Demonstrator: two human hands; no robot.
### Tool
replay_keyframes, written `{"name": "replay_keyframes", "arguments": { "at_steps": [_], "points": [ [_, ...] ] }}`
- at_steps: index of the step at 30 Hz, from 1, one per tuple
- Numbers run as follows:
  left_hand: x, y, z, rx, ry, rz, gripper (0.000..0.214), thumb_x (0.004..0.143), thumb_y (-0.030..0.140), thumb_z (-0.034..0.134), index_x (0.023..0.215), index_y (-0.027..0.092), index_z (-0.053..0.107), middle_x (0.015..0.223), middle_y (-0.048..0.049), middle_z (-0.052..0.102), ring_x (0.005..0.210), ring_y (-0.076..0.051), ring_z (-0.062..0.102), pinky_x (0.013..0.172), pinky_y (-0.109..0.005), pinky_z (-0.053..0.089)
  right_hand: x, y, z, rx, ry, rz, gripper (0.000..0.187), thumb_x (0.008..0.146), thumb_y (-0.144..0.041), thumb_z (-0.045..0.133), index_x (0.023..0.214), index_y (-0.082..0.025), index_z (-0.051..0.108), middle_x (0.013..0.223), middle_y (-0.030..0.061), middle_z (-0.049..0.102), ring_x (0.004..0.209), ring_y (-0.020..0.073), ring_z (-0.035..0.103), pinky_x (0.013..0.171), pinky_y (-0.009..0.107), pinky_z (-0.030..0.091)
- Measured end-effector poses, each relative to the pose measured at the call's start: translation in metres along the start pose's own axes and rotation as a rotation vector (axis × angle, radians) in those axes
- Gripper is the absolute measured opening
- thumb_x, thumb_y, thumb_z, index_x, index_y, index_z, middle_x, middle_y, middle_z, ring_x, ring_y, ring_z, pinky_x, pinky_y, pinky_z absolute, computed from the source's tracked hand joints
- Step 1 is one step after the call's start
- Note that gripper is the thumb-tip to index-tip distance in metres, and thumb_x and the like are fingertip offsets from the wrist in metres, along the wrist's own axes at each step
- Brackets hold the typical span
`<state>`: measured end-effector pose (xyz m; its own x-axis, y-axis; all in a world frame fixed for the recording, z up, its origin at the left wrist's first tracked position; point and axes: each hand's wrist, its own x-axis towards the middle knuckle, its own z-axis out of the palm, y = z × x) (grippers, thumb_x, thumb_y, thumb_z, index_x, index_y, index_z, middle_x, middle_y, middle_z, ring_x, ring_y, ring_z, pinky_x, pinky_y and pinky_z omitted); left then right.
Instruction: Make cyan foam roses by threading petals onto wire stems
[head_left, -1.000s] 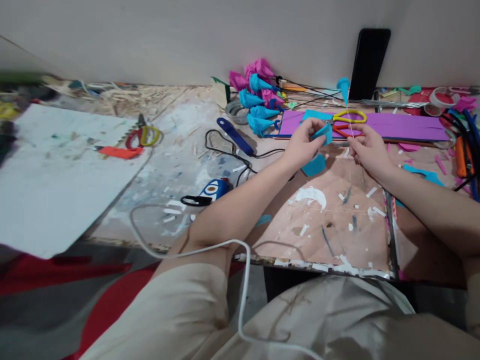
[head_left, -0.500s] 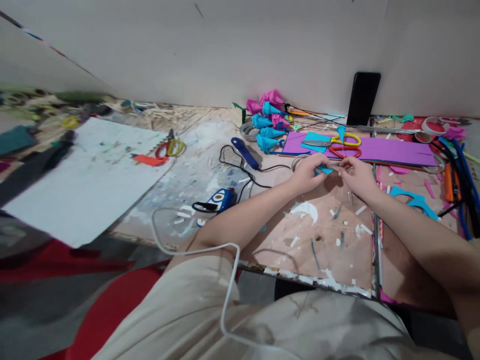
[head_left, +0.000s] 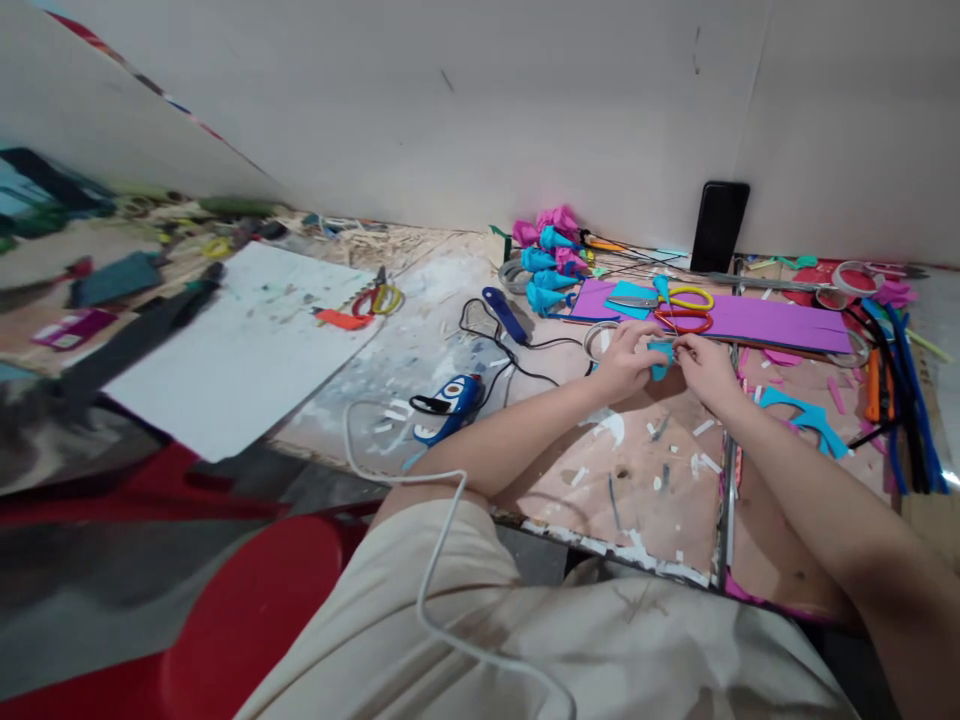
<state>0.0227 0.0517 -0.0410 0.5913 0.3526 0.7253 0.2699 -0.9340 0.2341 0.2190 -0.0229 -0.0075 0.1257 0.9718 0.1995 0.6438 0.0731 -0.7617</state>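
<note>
My left hand (head_left: 626, 358) and my right hand (head_left: 701, 365) meet over a brown board (head_left: 637, 470), both pinching a small blue foam piece (head_left: 661, 354) between their fingertips. A thin wire with a blue cone (head_left: 661, 287) on its tip rises from between the hands. Just beyond them lie yellow and red scissors (head_left: 686, 305) on a purple foam sheet (head_left: 757, 320). A tape ring (head_left: 598, 337) sits beside my left hand.
Pink and blue foam cones (head_left: 547, 255) are heaped at the back. A blue glue gun (head_left: 450, 400) with a black cord lies to the left, by a white sheet (head_left: 240, 350). A phone (head_left: 718, 226) leans on the wall. Pipe cleaners (head_left: 900, 390) lie at right.
The view has tilted up and pulled back. Both hands have lowered the blue piece to the board and closed together on it.
</note>
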Motion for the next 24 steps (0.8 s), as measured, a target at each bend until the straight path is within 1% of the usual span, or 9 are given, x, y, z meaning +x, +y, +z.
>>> {"name": "replay_keyframes", "arguments": {
  "at_steps": [4,6,8,10,12,15,20,24],
  "points": [
    [-0.0015,-0.0042,0.0037,-0.049,0.014,-0.020,0.030,0.093,0.004,0.056,0.093,0.022,0.079,0.123,-0.0106,0.070,0.116,-0.023,0.065,0.099,-0.042,0.058,-0.0011,0.0039,0.0018,0.020,0.035,-0.023,0.021,0.093,-0.018,0.056,0.091,-0.022,0.077,0.106,0.0131,0.083,0.110,0.0311,0.075,0.104,0.044,0.054],
    [-0.0019,-0.0051,0.0039,-0.067,0.002,-0.016,0.029,0.093,0.004,0.056,0.093,0.022,0.078,0.121,-0.0097,0.070,0.114,-0.023,0.066,0.097,-0.042,0.059,-0.0008,0.0049,0.0012,0.041,0.059,-0.033,0.021,0.094,-0.021,0.056,0.092,-0.022,0.077,0.109,0.0148,0.081,0.112,0.0325,0.073,0.107,0.046,0.053],
    [-0.0020,-0.0058,0.0036,-0.084,-0.006,-0.018,0.028,0.092,0.004,0.056,0.093,0.022,0.078,0.122,-0.0098,0.070,0.116,-0.023,0.068,0.097,-0.042,0.059,0.0008,0.0054,0.0005,0.081,0.071,-0.050,0.021,0.095,-0.026,0.056,0.093,-0.022,0.077,0.111,0.0145,0.080,0.112,0.0323,0.073,0.107,0.047,0.053],
    [-0.0015,-0.0065,0.0033,-0.098,-0.009,-0.021,0.027,0.090,0.003,0.056,0.092,0.021,0.077,0.122,-0.0101,0.070,0.117,-0.024,0.068,0.094,-0.041,0.059,0.0033,0.0056,0.0008,0.145,0.057,-0.068,0.023,0.097,-0.032,0.056,0.096,-0.023,0.077,0.108,0.0118,0.080,0.108,0.0305,0.073,0.102,0.045,0.055],
    [-0.0007,-0.0070,0.0034,-0.114,-0.013,-0.025,0.027,0.088,0.004,0.057,0.093,0.022,0.077,0.122,-0.0096,0.070,0.117,-0.023,0.068,0.091,-0.039,0.060,0.0059,0.0059,0.0028,0.221,0.027,-0.078,0.025,0.097,-0.037,0.054,0.100,-0.024,0.076,0.102,0.0081,0.081,0.097,0.0276,0.074,0.093,0.042,0.057],
    [0.0007,-0.0071,0.0045,-0.143,-0.024,-0.044,0.027,0.088,0.006,0.057,0.095,0.023,0.077,0.123,-0.0084,0.070,0.116,-0.023,0.068,0.091,-0.039,0.061,0.0079,0.0060,0.0072,0.322,0.001,-0.075,0.025,0.093,-0.040,0.057,0.102,-0.024,0.074,0.096,0.0049,0.080,0.085,0.0240,0.072,0.082,0.038,0.058],
    [0.0028,-0.0083,0.0054,-0.192,-0.030,-0.088,0.028,0.088,0.009,0.057,0.100,0.024,0.077,0.121,-0.0079,0.067,0.119,-0.022,0.068,0.094,-0.039,0.063,0.0056,0.0032,0.0082,0.393,0.027,-0.069,0.021,0.081,-0.036,0.067,0.097,-0.023,0.073,0.087,0.0020,0.076,0.077,0.0204,0.067,0.073,0.034,0.054],
    [0.0047,-0.0092,0.0064,-0.247,-0.016,-0.092,0.026,0.088,0.010,0.059,0.101,0.024,0.077,0.126,-0.0093,0.065,0.123,-0.023,0.068,0.097,-0.040,0.064,0.0058,0.0000,0.0053,0.423,0.042,-0.078,0.020,0.080,-0.038,0.070,0.093,-0.023,0.073,0.084,0.0019,0.075,0.073,0.0195,0.066,0.071,0.034,0.053]
  ]
}}
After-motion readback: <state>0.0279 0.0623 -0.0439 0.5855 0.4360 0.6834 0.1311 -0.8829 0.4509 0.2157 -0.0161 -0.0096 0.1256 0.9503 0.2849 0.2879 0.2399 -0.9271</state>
